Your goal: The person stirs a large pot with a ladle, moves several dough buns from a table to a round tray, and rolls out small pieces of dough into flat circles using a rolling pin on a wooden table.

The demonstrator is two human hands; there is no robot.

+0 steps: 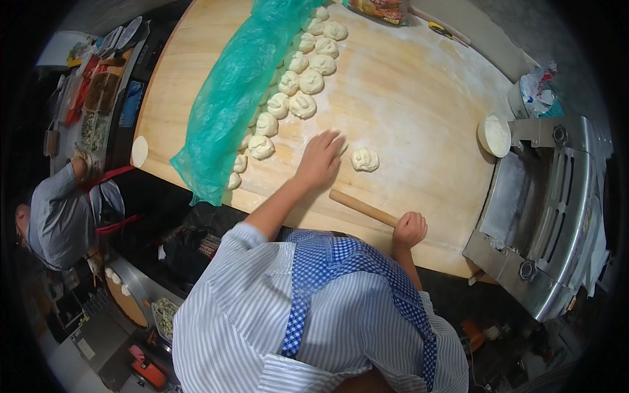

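My left hand [320, 161] hovers over or rests on the floured board, palm down, fingers slightly blurred and holding nothing. Just right of it lies a single dough ball [365, 160], lumpy on top. My right hand [411, 230] grips one end of a wooden rolling pin [363, 207], which points up and left across the board's near edge. Beyond my left hand, dough balls [302, 105] sit in slanting rows. A green plastic sheet [235, 93] covers part of the rows on their left side.
A thin dough round [140, 151] lies at the board's [417, 98] left corner. On the right stand a bowl of flour [494, 134] and a metal dough roller machine [555, 211]. A yellow utility knife [441, 30] lies at the back. A co-worker [64, 216] stands on the left.
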